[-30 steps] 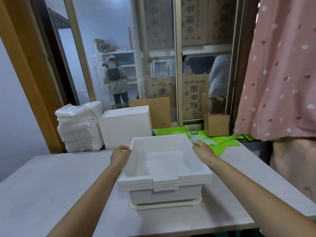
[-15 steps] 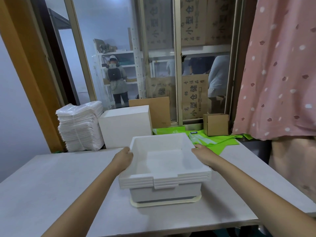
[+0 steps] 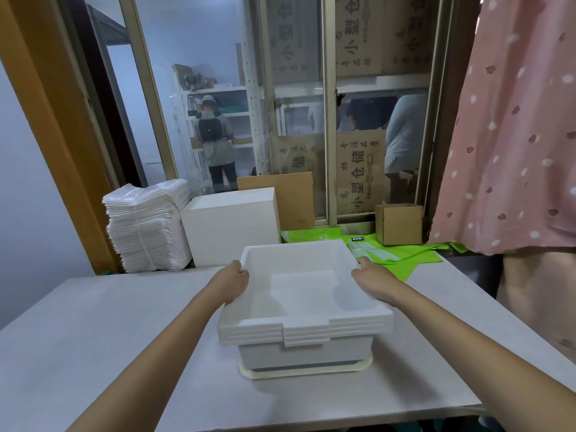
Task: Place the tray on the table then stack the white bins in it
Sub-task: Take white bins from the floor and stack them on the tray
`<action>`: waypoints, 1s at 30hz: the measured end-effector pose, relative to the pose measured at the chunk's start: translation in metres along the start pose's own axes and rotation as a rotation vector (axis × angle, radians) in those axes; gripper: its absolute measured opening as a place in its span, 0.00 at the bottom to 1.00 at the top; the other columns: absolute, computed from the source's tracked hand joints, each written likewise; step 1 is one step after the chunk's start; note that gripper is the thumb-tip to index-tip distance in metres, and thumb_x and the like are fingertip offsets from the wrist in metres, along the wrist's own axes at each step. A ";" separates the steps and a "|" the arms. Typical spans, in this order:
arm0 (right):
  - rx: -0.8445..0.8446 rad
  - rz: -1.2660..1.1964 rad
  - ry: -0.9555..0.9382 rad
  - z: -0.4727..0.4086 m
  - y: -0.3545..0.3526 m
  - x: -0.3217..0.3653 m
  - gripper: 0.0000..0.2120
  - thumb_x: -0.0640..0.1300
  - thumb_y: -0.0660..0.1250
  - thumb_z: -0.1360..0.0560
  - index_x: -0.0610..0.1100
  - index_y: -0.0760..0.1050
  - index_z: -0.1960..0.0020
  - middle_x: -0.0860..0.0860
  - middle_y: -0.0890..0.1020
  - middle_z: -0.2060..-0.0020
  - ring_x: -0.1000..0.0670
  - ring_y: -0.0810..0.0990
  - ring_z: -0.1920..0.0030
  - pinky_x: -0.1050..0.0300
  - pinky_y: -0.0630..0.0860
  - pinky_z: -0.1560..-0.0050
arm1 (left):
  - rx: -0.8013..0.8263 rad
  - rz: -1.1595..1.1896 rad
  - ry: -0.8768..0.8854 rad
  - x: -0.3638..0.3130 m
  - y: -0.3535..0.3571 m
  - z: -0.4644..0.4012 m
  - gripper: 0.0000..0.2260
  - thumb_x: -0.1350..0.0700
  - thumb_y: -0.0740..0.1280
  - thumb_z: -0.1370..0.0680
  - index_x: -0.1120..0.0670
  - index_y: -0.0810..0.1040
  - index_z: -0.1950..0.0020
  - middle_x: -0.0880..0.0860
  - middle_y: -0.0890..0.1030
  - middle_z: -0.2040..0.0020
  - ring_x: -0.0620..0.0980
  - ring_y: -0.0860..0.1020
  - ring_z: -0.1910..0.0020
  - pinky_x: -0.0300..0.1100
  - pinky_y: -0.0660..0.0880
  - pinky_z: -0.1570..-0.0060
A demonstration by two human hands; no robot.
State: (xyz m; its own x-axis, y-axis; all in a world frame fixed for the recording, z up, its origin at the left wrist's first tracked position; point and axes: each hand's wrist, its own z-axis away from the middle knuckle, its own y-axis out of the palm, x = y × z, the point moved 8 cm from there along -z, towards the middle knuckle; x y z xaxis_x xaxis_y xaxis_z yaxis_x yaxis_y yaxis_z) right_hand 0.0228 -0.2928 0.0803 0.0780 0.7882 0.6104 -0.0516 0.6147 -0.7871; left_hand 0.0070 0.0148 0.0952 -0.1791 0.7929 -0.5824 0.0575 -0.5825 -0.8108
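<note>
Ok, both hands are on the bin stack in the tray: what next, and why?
Probably let go: the white bins sit nested and level inside the cream tray on the table, while the left hand and right hand grip the rims.

The cream tray (image 3: pixel 307 371) shows only its front lip under the white bins (image 3: pixel 305 310) — the rest is hidden. Fingertips of the left hand (image 3: pixel 232 283) and right hand (image 3: pixel 367 280) disappear over the bin rims. Both forearms are cut off at the frame's bottom edge. How many bins are nested is unclear — perhaps three.
</note>
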 end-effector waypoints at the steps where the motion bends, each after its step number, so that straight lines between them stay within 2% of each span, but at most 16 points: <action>1: 0.000 0.042 -0.003 -0.006 -0.001 0.004 0.17 0.46 0.53 0.22 0.44 0.64 0.35 0.45 0.76 0.51 0.44 0.75 0.54 0.56 0.67 0.61 | 0.026 -0.026 -0.008 -0.004 0.000 -0.005 0.10 0.57 0.50 0.19 0.60 0.66 0.43 0.52 0.69 0.61 0.48 0.67 0.68 0.40 0.63 0.72; 2: 0.001 0.081 -0.006 -0.012 -0.001 0.009 0.18 0.45 0.53 0.23 0.42 0.64 0.35 0.44 0.76 0.51 0.43 0.75 0.54 0.56 0.67 0.63 | 0.054 -0.052 -0.011 -0.007 0.001 -0.010 0.12 0.56 0.51 0.19 0.60 0.66 0.39 0.54 0.71 0.58 0.50 0.70 0.66 0.40 0.65 0.71; 4: 0.004 0.142 -0.004 -0.025 0.000 0.015 0.19 0.43 0.53 0.24 0.41 0.64 0.34 0.43 0.77 0.46 0.43 0.75 0.53 0.57 0.66 0.66 | 0.081 -0.104 -0.015 -0.009 0.003 -0.022 0.17 0.57 0.51 0.19 0.61 0.63 0.32 0.60 0.75 0.45 0.56 0.76 0.54 0.42 0.70 0.62; 5: 0.003 0.165 -0.003 -0.032 0.001 0.019 0.21 0.43 0.54 0.24 0.41 0.63 0.32 0.42 0.77 0.43 0.43 0.75 0.51 0.56 0.68 0.64 | 0.080 -0.126 -0.010 -0.010 0.004 -0.028 0.18 0.57 0.52 0.19 0.60 0.62 0.30 0.61 0.75 0.40 0.58 0.76 0.47 0.45 0.72 0.56; 7: 0.009 0.209 -0.005 -0.045 0.002 0.024 0.24 0.43 0.55 0.25 0.42 0.61 0.29 0.42 0.77 0.39 0.42 0.77 0.45 0.56 0.70 0.58 | 0.075 -0.168 0.000 -0.013 0.004 -0.040 0.21 0.57 0.53 0.20 0.59 0.60 0.27 0.61 0.74 0.36 0.59 0.75 0.42 0.46 0.73 0.50; 11: 0.037 0.267 -0.015 -0.066 0.002 0.033 0.29 0.43 0.55 0.25 0.47 0.56 0.24 0.44 0.75 0.36 0.42 0.76 0.39 0.54 0.75 0.48 | 0.106 -0.206 -0.005 -0.017 0.006 -0.060 0.24 0.57 0.53 0.20 0.57 0.55 0.24 0.61 0.73 0.35 0.56 0.73 0.51 0.44 0.72 0.56; 13: 0.046 0.267 -0.028 -0.073 0.003 0.036 0.31 0.42 0.55 0.26 0.49 0.54 0.23 0.43 0.76 0.37 0.42 0.76 0.40 0.55 0.74 0.50 | 0.109 -0.175 -0.010 -0.016 0.008 -0.068 0.24 0.57 0.53 0.21 0.55 0.56 0.24 0.60 0.73 0.37 0.55 0.74 0.53 0.43 0.72 0.59; 17: 0.018 0.241 -0.047 -0.084 0.007 0.034 0.32 0.42 0.55 0.27 0.50 0.55 0.23 0.42 0.77 0.39 0.41 0.77 0.43 0.56 0.72 0.53 | 0.048 -0.112 -0.008 -0.010 0.013 -0.077 0.26 0.58 0.54 0.21 0.54 0.55 0.23 0.61 0.72 0.34 0.60 0.74 0.40 0.46 0.72 0.46; 19: -0.007 0.254 -0.056 -0.087 0.007 0.034 0.31 0.41 0.56 0.27 0.48 0.56 0.24 0.42 0.77 0.39 0.40 0.77 0.41 0.56 0.71 0.54 | 0.027 -0.080 -0.012 -0.007 0.014 -0.079 0.26 0.58 0.54 0.21 0.54 0.54 0.23 0.61 0.72 0.32 0.60 0.73 0.37 0.45 0.71 0.46; 23: -0.015 0.278 -0.056 -0.084 0.007 0.034 0.31 0.42 0.56 0.26 0.48 0.56 0.24 0.43 0.76 0.38 0.40 0.77 0.41 0.56 0.71 0.54 | -0.005 -0.090 -0.016 -0.005 0.014 -0.079 0.26 0.58 0.54 0.22 0.53 0.56 0.23 0.61 0.73 0.34 0.59 0.74 0.39 0.42 0.70 0.51; 26: -0.007 0.272 -0.040 -0.074 0.004 0.033 0.31 0.45 0.56 0.26 0.50 0.55 0.24 0.44 0.75 0.36 0.41 0.76 0.40 0.55 0.73 0.50 | -0.051 -0.141 -0.006 -0.009 0.007 -0.072 0.23 0.57 0.55 0.21 0.55 0.60 0.26 0.61 0.75 0.36 0.59 0.75 0.41 0.44 0.72 0.48; 30: -0.007 0.319 -0.047 -0.049 -0.001 0.030 0.28 0.48 0.56 0.24 0.46 0.57 0.25 0.43 0.74 0.35 0.41 0.75 0.39 0.54 0.73 0.48 | -0.094 -0.179 0.010 -0.006 -0.001 -0.050 0.21 0.54 0.55 0.21 0.57 0.64 0.29 0.59 0.75 0.39 0.57 0.76 0.45 0.48 0.76 0.47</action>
State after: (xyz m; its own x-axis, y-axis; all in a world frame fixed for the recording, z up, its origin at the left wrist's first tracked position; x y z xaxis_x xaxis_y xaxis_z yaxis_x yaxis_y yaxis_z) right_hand 0.0736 -0.2711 0.0957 0.0133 0.9418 0.3358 -0.0591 0.3360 -0.9400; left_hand 0.0569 0.0197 0.0963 -0.1846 0.8842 -0.4290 0.1171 -0.4136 -0.9029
